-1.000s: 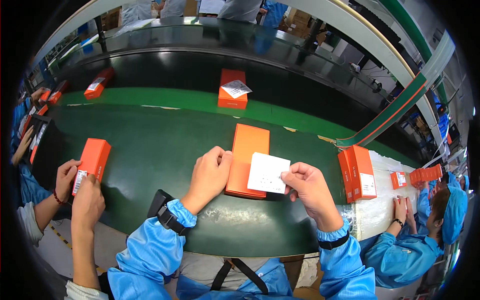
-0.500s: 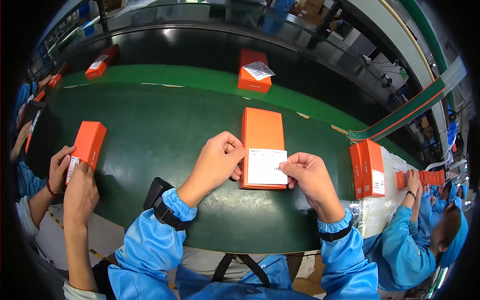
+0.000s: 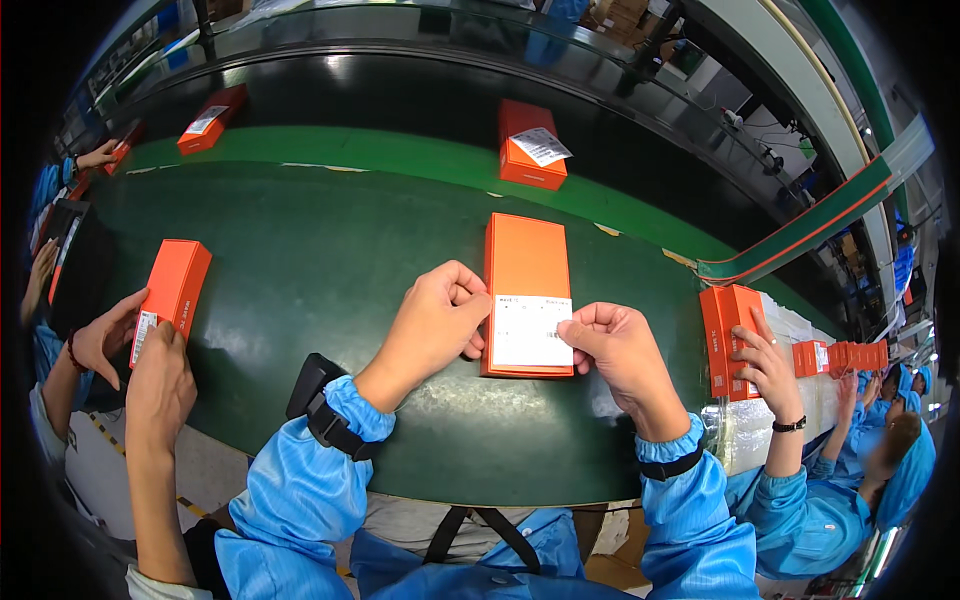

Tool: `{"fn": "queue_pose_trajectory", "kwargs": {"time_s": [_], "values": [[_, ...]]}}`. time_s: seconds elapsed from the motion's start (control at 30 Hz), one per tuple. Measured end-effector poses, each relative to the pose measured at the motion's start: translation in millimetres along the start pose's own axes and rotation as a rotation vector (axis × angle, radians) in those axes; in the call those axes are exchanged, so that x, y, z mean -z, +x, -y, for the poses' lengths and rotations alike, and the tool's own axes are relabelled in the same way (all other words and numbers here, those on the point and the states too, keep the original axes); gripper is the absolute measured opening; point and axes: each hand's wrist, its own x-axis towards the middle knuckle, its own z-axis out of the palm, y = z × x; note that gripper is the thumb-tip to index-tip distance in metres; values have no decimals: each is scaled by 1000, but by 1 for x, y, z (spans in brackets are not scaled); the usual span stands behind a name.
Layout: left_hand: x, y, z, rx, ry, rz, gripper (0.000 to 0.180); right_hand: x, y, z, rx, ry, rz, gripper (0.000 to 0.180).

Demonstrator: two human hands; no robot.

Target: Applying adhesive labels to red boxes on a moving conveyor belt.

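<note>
An orange-red box (image 3: pixel 528 250) lies flat in front of me on the green work surface. Across its lower part sits a white printed label (image 3: pixel 520 345). My left hand (image 3: pixel 435 315) is closed in a pinch at the box's left side, by the label's edge. On the right, my right hand (image 3: pixel 612 345) has its thumb on the label's right part, with curled fingers against the box's side. What lies between the fingertips of my left hand is partly hidden.
Left, a co-worker's hands (image 3: pixel 160 385) work on another orange-red box (image 3: pixel 178 285). Boxes with white sheets, one a labelled box (image 3: pixel 530 150), lie on the conveyor (image 3: pixel 400 110) beyond. At right, another person's hand (image 3: pixel 770 370) touches a pair of boxes (image 3: pixel 714 340).
The label now lies more in line with the box's right edge. Boxes on the conveyor have shifted right. The co-worker at right has reached onto the paired boxes; the left co-worker's left hand has opened.
</note>
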Motion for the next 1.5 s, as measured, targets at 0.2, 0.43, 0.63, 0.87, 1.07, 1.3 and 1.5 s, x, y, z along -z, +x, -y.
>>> {"fn": "queue_pose_trajectory", "kwargs": {"time_s": [0.2, 0.43, 0.63, 0.87, 1.07, 1.3, 1.5], "values": [[1, -1, -2, 5, 13, 1, 16, -4, -1, 2, -9, -16, -18, 16], [-3, -1, 2, -39, 107, 26, 38, -3, 1, 1, 9, -41, -20, 13], [-6, -5, -4, -63, 132, -9, 40, -12, -7, 11, 222, -571, -210, 34], [-1, -14, -3, -248, 212, -93, 32, -6, -8, -12, 267, -629, -437, 55], [-4, -33, -44, -413, -300, -423, 23, 4, -7, -52, 235, -3, -288, 23], [-23, -53, -37, -171, -1385, 207, 37, 10, -17, -54, 426, -172, -222, 15], [-32, -31, -87, 231, 144, 390, 9, 28, -18, -41, 384, -38, -92, 20]]}}
